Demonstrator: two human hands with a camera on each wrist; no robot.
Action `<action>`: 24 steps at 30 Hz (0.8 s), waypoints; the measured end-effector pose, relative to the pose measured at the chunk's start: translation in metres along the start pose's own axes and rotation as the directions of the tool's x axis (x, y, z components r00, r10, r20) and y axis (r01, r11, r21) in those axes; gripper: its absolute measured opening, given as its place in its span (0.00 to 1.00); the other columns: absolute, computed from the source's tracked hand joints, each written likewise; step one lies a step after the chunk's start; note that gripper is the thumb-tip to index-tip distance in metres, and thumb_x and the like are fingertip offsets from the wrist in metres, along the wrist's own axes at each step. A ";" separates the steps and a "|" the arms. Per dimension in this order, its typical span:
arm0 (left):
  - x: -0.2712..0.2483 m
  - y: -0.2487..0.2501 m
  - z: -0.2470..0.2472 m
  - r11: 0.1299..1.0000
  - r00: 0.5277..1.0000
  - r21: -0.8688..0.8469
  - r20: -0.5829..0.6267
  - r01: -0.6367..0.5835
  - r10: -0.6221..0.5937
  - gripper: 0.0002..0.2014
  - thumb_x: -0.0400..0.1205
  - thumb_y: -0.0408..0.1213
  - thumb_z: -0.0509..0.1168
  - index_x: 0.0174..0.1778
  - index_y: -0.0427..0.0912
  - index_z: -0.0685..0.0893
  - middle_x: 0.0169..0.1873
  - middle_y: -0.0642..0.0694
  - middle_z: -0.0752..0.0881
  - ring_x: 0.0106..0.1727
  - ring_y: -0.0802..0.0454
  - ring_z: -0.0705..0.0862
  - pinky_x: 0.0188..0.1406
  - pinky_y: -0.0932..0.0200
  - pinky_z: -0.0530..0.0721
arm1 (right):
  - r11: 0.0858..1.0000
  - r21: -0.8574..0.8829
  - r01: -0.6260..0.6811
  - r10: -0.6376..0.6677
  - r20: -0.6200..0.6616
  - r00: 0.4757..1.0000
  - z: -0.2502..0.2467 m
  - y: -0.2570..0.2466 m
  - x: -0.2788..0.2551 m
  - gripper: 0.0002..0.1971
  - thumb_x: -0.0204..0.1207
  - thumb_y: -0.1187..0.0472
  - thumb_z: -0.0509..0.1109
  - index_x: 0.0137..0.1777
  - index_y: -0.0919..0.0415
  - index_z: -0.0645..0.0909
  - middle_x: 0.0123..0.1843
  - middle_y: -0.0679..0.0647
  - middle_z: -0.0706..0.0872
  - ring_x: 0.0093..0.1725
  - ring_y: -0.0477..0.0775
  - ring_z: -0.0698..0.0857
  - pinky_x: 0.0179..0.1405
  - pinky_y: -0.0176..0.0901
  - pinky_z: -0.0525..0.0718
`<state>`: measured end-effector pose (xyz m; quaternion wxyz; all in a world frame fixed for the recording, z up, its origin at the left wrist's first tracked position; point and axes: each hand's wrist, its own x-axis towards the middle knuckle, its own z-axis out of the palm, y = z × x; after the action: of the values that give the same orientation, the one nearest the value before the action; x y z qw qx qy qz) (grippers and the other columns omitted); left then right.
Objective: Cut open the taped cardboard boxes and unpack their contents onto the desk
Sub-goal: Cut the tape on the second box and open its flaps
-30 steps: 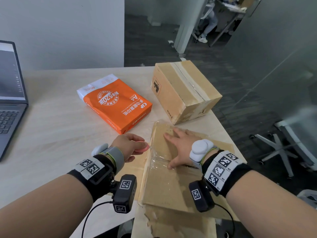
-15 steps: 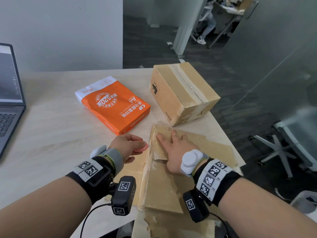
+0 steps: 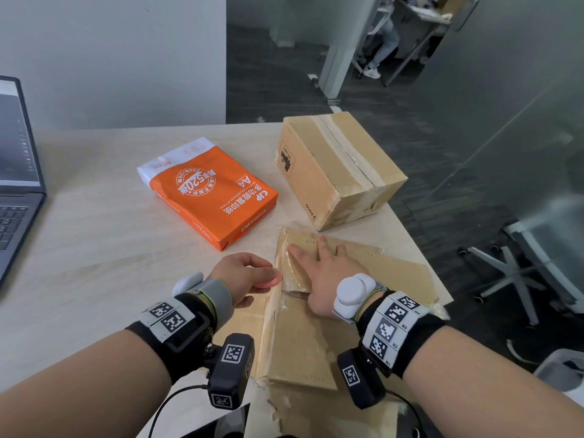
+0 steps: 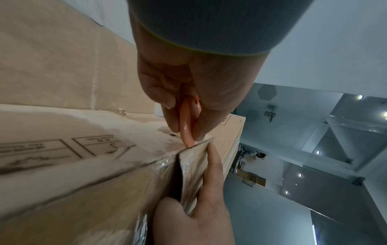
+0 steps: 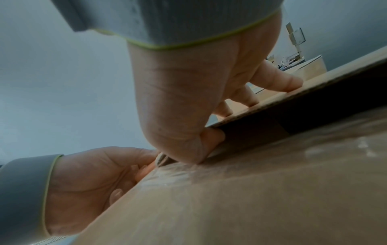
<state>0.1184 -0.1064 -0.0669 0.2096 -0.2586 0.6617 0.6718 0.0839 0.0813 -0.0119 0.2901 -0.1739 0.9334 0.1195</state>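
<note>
The near cardboard box (image 3: 303, 343) lies at the desk's front edge, its top covered in clear tape. My left hand (image 3: 243, 273) pinches a small pink cutter (image 3: 268, 281) and holds its tip at the box's left top edge; the cutter (image 4: 186, 122) touches the corner where a slit runs down. My right hand (image 3: 328, 273) lies flat on the top flap with fingers spread. Its thumb (image 5: 209, 137) sits at the flap's raised edge. A second taped box (image 3: 341, 172) stands behind, closed.
An orange ream of A4 paper (image 3: 208, 191) lies on the desk (image 3: 94, 248) left of the far box. An open laptop (image 3: 15, 184) is at the left edge. The desk's right edge drops to the floor, where a chair base (image 3: 521, 273) stands.
My right hand has slid forward and to the left along the box top. The left hand with the cutter has moved slightly forward along the box's left edge.
</note>
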 end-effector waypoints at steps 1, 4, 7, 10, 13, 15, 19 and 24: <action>0.000 0.001 0.001 1.000 1.000 0.011 0.007 -0.006 0.006 0.08 0.77 0.39 0.78 0.50 0.45 0.89 0.40 0.47 0.95 0.38 0.54 0.91 0.35 0.59 0.79 | 1.000 0.000 -0.003 0.003 0.002 1.000 0.000 0.000 -0.001 0.51 0.73 0.55 0.66 0.82 0.29 0.30 0.90 0.59 0.35 0.87 0.78 0.45 0.74 0.76 0.72; -0.001 0.005 0.003 0.997 0.999 0.063 0.012 -0.042 0.041 0.09 0.77 0.39 0.78 0.50 0.44 0.88 0.38 0.48 0.95 0.38 0.55 0.91 0.34 0.60 0.79 | 1.000 -0.001 -0.005 0.005 0.003 1.000 -0.001 -0.001 -0.001 0.51 0.73 0.55 0.66 0.82 0.29 0.30 0.90 0.59 0.35 0.87 0.78 0.44 0.74 0.76 0.72; -0.001 0.007 0.000 0.989 0.997 0.132 0.029 -0.072 0.068 0.07 0.77 0.37 0.78 0.48 0.42 0.88 0.37 0.47 0.94 0.36 0.56 0.91 0.29 0.61 0.78 | 1.000 0.005 -0.003 0.003 0.011 1.000 0.000 -0.001 -0.002 0.52 0.72 0.56 0.66 0.81 0.28 0.30 0.90 0.59 0.34 0.87 0.78 0.43 0.75 0.76 0.71; -0.005 0.005 -0.007 0.982 0.994 0.176 0.095 -0.073 0.057 0.06 0.77 0.35 0.77 0.48 0.41 0.89 0.40 0.45 0.95 0.37 0.56 0.91 0.31 0.60 0.78 | 1.000 0.014 -0.009 0.009 0.011 1.000 0.002 -0.001 -0.003 0.52 0.71 0.56 0.65 0.81 0.27 0.30 0.90 0.59 0.34 0.87 0.78 0.43 0.75 0.76 0.71; -0.004 -0.003 -0.011 0.984 0.994 0.172 0.102 -0.050 0.032 0.06 0.77 0.35 0.77 0.48 0.43 0.89 0.42 0.45 0.95 0.38 0.55 0.91 0.30 0.60 0.78 | 1.000 0.024 -0.009 0.009 0.008 1.000 0.002 0.000 -0.002 0.53 0.70 0.57 0.65 0.81 0.27 0.29 0.90 0.58 0.35 0.87 0.77 0.44 0.75 0.76 0.71; 0.001 -0.007 -0.019 0.991 0.998 0.129 0.066 -0.032 0.023 0.07 0.77 0.36 0.78 0.49 0.44 0.89 0.43 0.44 0.95 0.39 0.53 0.91 0.31 0.59 0.79 | 0.999 0.031 -0.009 0.008 0.009 1.000 0.001 0.000 -0.003 0.53 0.70 0.57 0.65 0.81 0.27 0.30 0.90 0.58 0.34 0.87 0.77 0.44 0.75 0.76 0.71; 0.017 -0.023 -0.050 0.988 0.993 0.156 -0.115 0.012 0.006 0.12 0.74 0.40 0.80 0.51 0.51 0.87 0.42 0.48 0.95 0.45 0.53 0.92 0.38 0.58 0.86 | 0.999 0.034 -0.019 0.019 0.015 1.000 0.002 0.001 -0.004 0.53 0.71 0.57 0.66 0.81 0.26 0.29 0.90 0.56 0.33 0.88 0.76 0.43 0.75 0.77 0.71; 0.030 -0.064 -0.099 0.911 0.946 0.385 -0.323 0.149 -0.019 0.11 0.70 0.47 0.82 0.44 0.52 0.90 0.39 0.47 0.92 0.41 0.47 0.86 0.38 0.55 0.83 | 0.999 0.032 -0.021 0.020 0.015 1.000 0.002 0.000 -0.005 0.52 0.73 0.56 0.65 0.81 0.26 0.29 0.90 0.54 0.32 0.88 0.75 0.42 0.76 0.76 0.71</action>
<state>0.1417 -0.2043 -0.1348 0.1801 -0.3413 0.7989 0.4614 0.0886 0.0831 -0.0107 0.2984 -0.1589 0.9348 0.1089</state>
